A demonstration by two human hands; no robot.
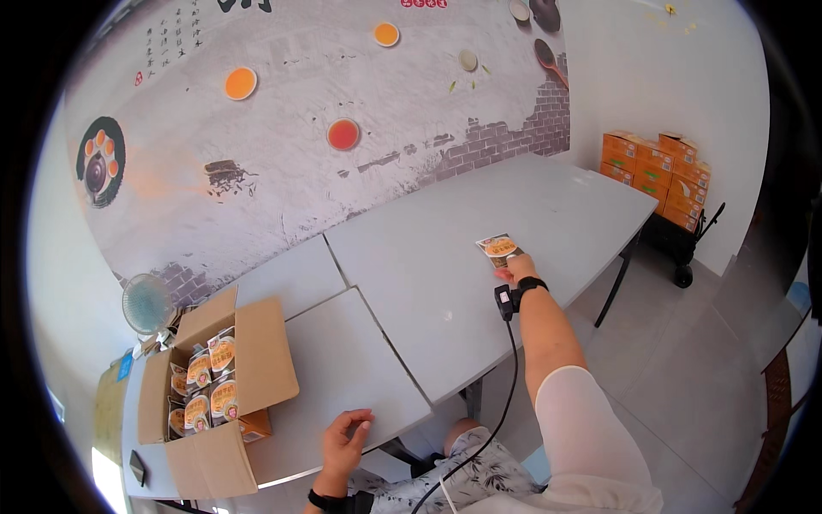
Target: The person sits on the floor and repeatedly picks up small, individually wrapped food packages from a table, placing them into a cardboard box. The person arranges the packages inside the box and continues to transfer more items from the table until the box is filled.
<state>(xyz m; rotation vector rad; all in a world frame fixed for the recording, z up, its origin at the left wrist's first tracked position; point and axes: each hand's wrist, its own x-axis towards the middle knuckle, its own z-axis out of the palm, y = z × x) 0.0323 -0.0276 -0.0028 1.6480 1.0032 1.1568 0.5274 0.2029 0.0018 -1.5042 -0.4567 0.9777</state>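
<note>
My right hand (517, 267) reaches out over the grey table and grips a printed food packet (499, 247) by its near corner. The packet has an orange-and-white picture and bears writing. It is at or just above the tabletop; I cannot tell which. My left hand (347, 442) is at the table's near edge, fingers slightly curled and apart, holding nothing. To its left stands an open cardboard box (266, 356) with its flaps spread. Several similar packets (210, 379) stand in rows inside it.
Grey tables (424, 302) join along dark seams before a mural wall. A small fan (147, 304) stands behind the box, and a dark flat object (137, 468) lies at left. Orange cartons (655, 173) are stacked on a black cart (671, 238). A cable (514, 366) hangs from my right wrist.
</note>
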